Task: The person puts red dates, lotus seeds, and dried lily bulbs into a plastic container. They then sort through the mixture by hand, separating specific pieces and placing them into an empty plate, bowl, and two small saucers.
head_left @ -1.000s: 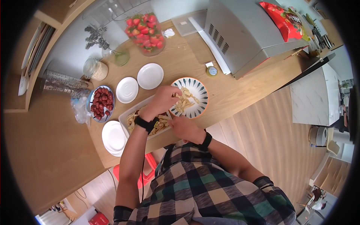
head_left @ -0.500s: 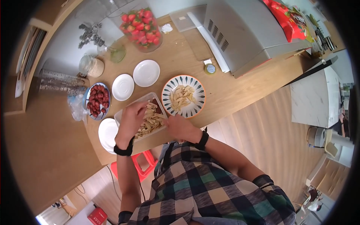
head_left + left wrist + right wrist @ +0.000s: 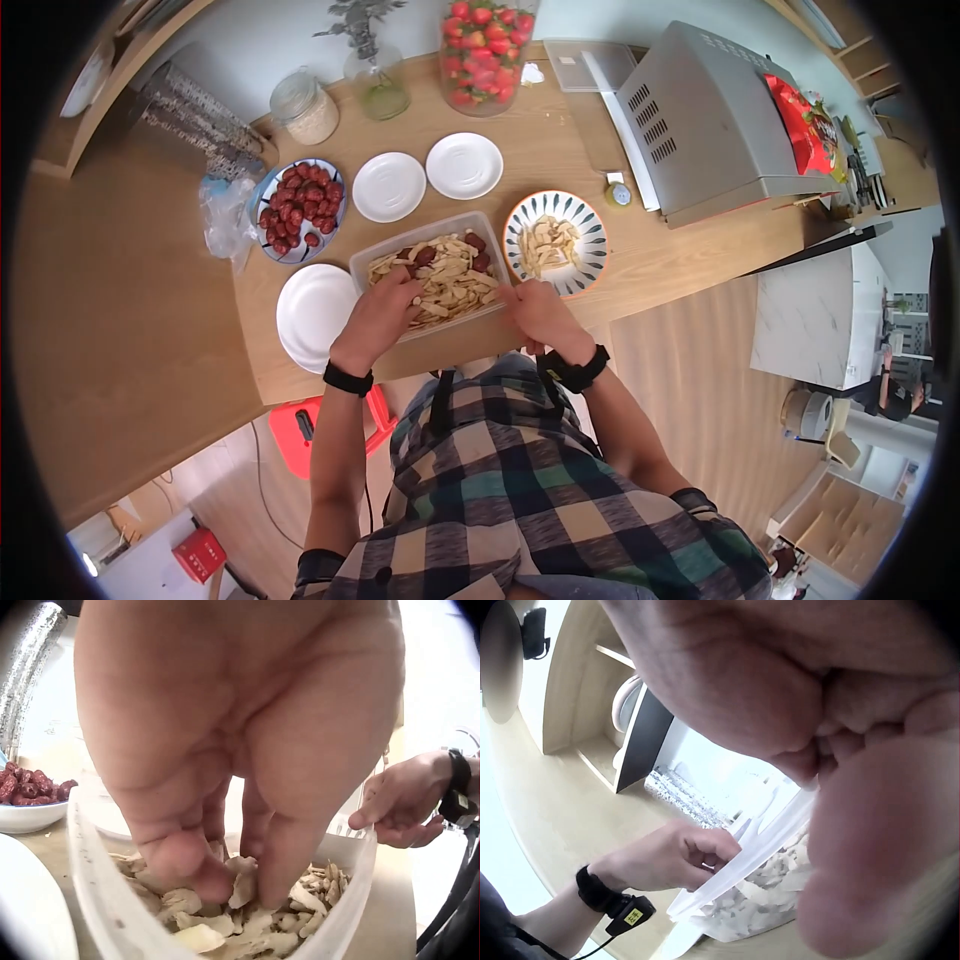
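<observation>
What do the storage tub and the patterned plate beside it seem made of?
Tub: probably plastic, frosted finish; pale slices show through its wall in the right wrist view.
Patterned plate: likely glazed ceramic, smooth; its dark marks and orange edge look painted.

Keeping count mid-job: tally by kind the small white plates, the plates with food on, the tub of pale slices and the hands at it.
Small white plates: 2
Plates with food: 2 (blue-rimmed plate, leaf-patterned plate)
Tub of pale slices: 1
Hands at the tub: 2 (left hand, right hand)
Total: 7
</observation>
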A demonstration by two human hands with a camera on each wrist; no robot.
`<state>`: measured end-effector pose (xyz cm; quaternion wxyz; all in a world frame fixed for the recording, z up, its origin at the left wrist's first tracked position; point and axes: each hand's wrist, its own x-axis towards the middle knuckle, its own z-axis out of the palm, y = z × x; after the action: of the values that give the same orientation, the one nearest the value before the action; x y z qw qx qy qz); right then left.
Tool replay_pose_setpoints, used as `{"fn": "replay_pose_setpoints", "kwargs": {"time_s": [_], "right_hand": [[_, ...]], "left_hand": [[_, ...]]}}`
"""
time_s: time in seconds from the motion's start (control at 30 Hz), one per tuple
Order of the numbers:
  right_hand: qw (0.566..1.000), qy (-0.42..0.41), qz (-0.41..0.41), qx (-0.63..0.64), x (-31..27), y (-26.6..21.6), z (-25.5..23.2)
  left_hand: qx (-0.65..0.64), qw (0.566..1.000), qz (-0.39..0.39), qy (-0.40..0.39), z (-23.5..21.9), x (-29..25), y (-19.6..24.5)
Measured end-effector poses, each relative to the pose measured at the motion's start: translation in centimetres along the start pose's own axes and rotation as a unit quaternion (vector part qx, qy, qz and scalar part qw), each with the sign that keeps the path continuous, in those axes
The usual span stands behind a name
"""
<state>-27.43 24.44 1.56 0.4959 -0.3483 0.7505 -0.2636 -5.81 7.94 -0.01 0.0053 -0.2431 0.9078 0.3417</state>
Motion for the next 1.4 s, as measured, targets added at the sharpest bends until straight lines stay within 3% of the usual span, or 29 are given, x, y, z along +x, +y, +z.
{"fn": "replay_pose_setpoints", "kwargs": {"time_s": [0.23,0.37,0.43,0.57,0.63,0.97,1.07,1.13,1.2,1.4], "right_hand": [[0.991,0.059,0.075,0.092,-0.5,-0.6,1.3],[0.989,0.077,0.088,0.094,-0.5,-0.5,1.9],[0.986,0.092,0.091,0.101,-0.5,-0.5,2.1],[0.985,0.088,0.098,0.106,-0.5,-0.6,1.9],[0.986,0.078,0.102,0.11,-0.5,-0.5,1.7],[0.989,0.026,0.061,0.131,0.1,0.7,0.5],[0.994,-0.001,0.03,0.102,0.5,1.4,0.1],[0.998,-0.008,0.03,0.062,0.6,1.2,0.1],[0.998,-0.017,0.025,0.054,0.6,1.3,-0.1],[1.0,-0.008,-0.002,0.019,0.8,2.1,0.3]], "left_hand": [[-0.085,0.992,0.044,0.08,-1.0,-0.5,-2.1],[-0.142,0.985,0.03,0.094,-1.4,-0.8,-2.2],[-0.19,0.971,-0.014,0.143,-1.2,-0.9,-2.3],[-0.243,0.955,-0.089,0.145,-1.1,-0.9,-2.5],[-0.332,0.92,-0.175,0.113,-1.6,-1.1,-1.9],[-0.467,0.851,-0.158,0.179,-2.9,-1.2,-0.4],[-0.473,0.849,-0.161,0.172,-3.9,0.1,2.1],[-0.423,0.881,-0.148,0.148,-4.5,2.5,4.8],[-0.443,0.885,-0.113,0.089,-4.2,5.9,7.1],[-0.319,0.946,-0.021,-0.047,2.3,15.1,9.7]]}}
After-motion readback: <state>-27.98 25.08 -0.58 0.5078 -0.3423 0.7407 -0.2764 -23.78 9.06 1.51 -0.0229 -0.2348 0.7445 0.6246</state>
